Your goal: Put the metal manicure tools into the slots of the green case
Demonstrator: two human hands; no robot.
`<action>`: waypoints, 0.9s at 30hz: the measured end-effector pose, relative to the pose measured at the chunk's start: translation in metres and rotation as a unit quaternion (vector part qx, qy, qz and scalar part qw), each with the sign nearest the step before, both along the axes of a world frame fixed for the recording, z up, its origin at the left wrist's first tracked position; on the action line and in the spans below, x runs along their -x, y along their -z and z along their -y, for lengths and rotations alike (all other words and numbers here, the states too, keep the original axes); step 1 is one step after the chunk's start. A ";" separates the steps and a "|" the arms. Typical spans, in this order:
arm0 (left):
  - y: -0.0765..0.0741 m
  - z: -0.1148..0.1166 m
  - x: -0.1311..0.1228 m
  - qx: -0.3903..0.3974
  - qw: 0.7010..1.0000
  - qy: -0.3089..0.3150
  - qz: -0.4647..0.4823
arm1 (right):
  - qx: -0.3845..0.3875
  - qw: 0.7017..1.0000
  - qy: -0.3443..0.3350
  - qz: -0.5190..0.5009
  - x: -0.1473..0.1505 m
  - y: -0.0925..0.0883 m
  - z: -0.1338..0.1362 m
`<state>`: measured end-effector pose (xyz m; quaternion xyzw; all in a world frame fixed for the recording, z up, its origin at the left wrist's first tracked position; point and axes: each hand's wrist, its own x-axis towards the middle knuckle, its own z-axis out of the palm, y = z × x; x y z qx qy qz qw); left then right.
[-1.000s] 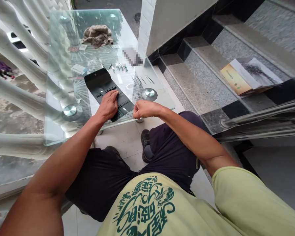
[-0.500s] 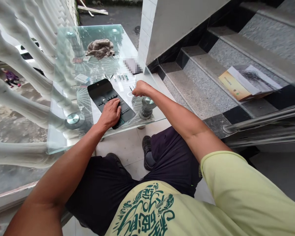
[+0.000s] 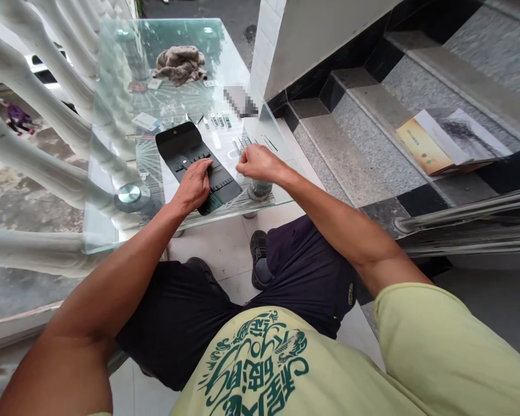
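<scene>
A black folding tool case (image 3: 177,140) with rows of small elastic loops lies unfolded on the glass table (image 3: 112,231). My left hand (image 3: 195,185) rests on the case, its fingers laid over the loops. To the right of the case is my right hand (image 3: 257,163), its fingers pinched together above the table near the round metal leg cap (image 3: 260,188). Whatever is in that pinch is too small or hidden to make out. Just beyond the right hand lie several thin metal tools (image 3: 242,141). Several nail clippers (image 3: 220,120) sit in a row farther back.
A crumpled brown cloth (image 3: 181,65) lies on the table's far part, with a card (image 3: 146,121) at its left side. A blurred-out flat item (image 3: 240,101) is near the right edge. White balusters (image 3: 60,179) stand left; stone stairs (image 3: 342,133) hold an open carton (image 3: 453,141).
My right hand has drawn back from the thin tools, nearer to me. My left hand stays on the case. The view has tilted down slightly.
</scene>
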<state>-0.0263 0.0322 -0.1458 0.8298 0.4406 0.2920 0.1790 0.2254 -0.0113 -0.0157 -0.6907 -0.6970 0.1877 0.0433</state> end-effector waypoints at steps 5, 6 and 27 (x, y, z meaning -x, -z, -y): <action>-0.009 0.000 0.006 0.025 0.999 -0.024 0.025 | 0.039 0.994 -0.105 -0.007 0.034 0.010 0.051; -0.010 0.000 0.007 0.031 0.999 -0.028 0.031 | 0.041 0.993 -0.106 0.005 0.041 0.011 0.055; -0.015 0.001 0.005 0.050 0.997 -0.036 0.043 | 0.039 0.993 -0.076 0.077 0.078 0.005 0.063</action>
